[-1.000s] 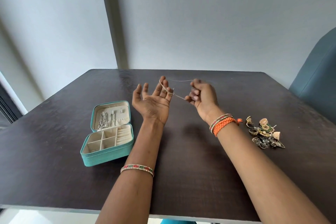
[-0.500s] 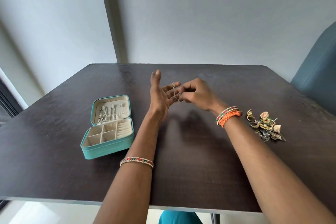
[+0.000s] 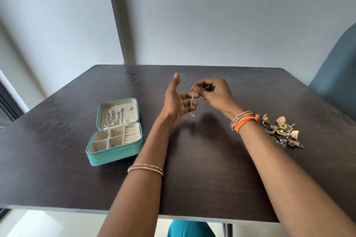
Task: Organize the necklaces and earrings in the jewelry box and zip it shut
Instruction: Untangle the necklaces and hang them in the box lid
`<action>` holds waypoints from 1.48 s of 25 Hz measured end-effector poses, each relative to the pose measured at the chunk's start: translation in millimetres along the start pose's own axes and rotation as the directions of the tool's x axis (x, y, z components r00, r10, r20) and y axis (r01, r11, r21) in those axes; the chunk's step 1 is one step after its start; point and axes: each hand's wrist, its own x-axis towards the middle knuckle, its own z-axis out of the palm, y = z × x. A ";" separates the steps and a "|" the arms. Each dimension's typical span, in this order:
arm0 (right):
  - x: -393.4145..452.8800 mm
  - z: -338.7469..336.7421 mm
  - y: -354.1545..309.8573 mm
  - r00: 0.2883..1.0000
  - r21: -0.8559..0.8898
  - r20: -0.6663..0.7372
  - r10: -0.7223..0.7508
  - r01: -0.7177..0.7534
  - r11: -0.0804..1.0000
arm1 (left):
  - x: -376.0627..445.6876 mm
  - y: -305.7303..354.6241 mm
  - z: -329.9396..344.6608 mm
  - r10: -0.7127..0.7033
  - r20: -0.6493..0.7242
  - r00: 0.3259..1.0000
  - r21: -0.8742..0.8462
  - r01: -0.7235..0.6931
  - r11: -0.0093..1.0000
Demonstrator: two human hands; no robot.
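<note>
Two hands: both are hovering over the table [image 3: 202,169], close together, fingertips almost touching.
Left hand [image 3: 176,102]: it is standing on its edge with the palm facing right, the fingers straight and spread a little. A thin chain [image 3: 192,99] is looping around those fingers.
Right hand [image 3: 213,94]: it is curling its fingers and pinching the chain near the top, just beside the left fingertips.
Chain end: a small bit is dangling under the left fingers, above the table.
Box [image 3: 115,131]: it is lying open to the left of the left arm, lid tipping back. Some silver chains [image 3: 111,119] are hanging inside the lid. The little cups in the bottom half are looking bare.
Earrings [image 3: 281,132]: they are sitting in a pile to the right of the right wrist.
Bangles: one is sitting on each arm, with an orange band [image 3: 245,122] on the right wrist too.
</note>
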 end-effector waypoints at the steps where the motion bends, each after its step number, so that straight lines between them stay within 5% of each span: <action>1: -0.1 0.5 0.3 1.000 -0.004 -0.013 -0.004 0.004 1.000 | -0.7 0.0 0.7 0.011 -0.010 1.000 0.000 -0.011 1.000; 6: 0.5 -0.1 2.7 0.999 -0.018 -0.037 0.014 -0.015 1.000 | 9.1 -4.0 -5.4 0.070 -0.074 0.995 0.055 -0.066 0.996; 10: -1.2 -4.4 -9.5 0.992 -0.009 0.127 -0.004 0.005 1.000 | 9.5 -3.6 -7.4 0.076 -0.082 0.994 0.051 -0.072 0.996; 17: -6.3 -7.6 -28.9 0.968 -0.578 0.247 0.033 0.120 0.807 | 3.0 -6.0 -1.5 0.022 -0.048 0.999 0.262 -0.009 0.965; 21: -4.1 -3.7 -32.8 0.949 -0.721 0.308 0.071 0.184 0.669 | 8.2 -9.6 0.8 0.089 -0.162 0.983 0.381 -0.021 0.924; 26: -0.9 -1.0 -37.4 0.951 -0.514 0.260 0.165 -0.009 0.858 | 9.7 -6.6 -3.0 0.189 -0.508 0.840 0.193 -0.102 0.976; 29: -3.4 2.8 -53.0 0.943 -0.147 0.281 0.178 -0.141 0.979 | 4.9 -2.6 4.1 0.216 -0.538 0.815 0.142 -0.165 0.976; 32: -14.4 2.0 -69.3 0.946 0.184 0.274 0.171 -0.227 0.956 | -7.7 5.5 13.7 0.191 -0.575 0.796 0.045 -0.203 0.978; 37: -15.8 -3.0 -102.2 0.949 0.052 0.307 0.066 -0.086 0.995 | -39.9 24.2 26.0 -0.071 -0.576 0.814 -0.431 -0.230 0.872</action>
